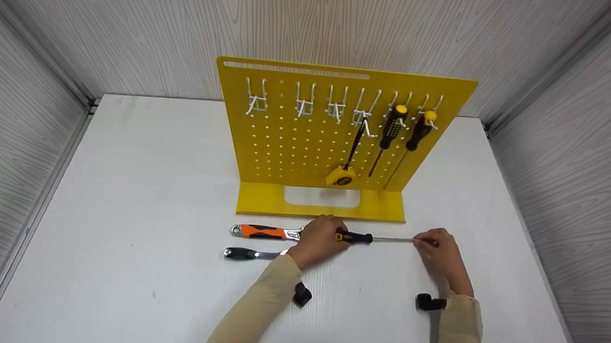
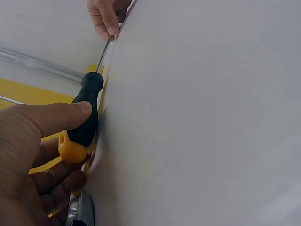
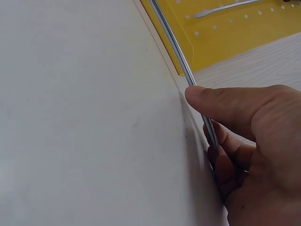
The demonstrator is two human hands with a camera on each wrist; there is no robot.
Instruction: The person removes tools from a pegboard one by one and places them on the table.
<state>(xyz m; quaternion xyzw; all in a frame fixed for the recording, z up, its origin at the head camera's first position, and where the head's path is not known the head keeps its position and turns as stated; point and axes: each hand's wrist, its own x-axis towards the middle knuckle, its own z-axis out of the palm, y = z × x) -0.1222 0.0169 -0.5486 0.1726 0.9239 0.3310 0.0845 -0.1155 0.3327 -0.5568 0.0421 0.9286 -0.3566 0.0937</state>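
A screwdriver [image 1: 359,238] with a black and yellow handle lies sideways in front of the yellow pegboard stand. Its handle [image 2: 92,94] is held by my left hand [image 1: 323,239], thumb on one side and fingers on the other. At the far end, my right hand [image 1: 440,250] pinches the metal shaft [image 3: 176,47] between thumb and fingers. Just left of my left hand are an adjustable wrench [image 1: 264,232] with an orange and black grip and a second tool [image 1: 242,254] with a black handle. The heads of both are partly hidden by that hand.
The yellow pegboard [image 1: 296,140] stands behind, with several white hooks along its upper part. A yellow tape measure [image 1: 341,176] hangs from one by a black strap. Two screwdrivers, one thick [image 1: 392,126] and one thinner [image 1: 420,130], hang at its right side.
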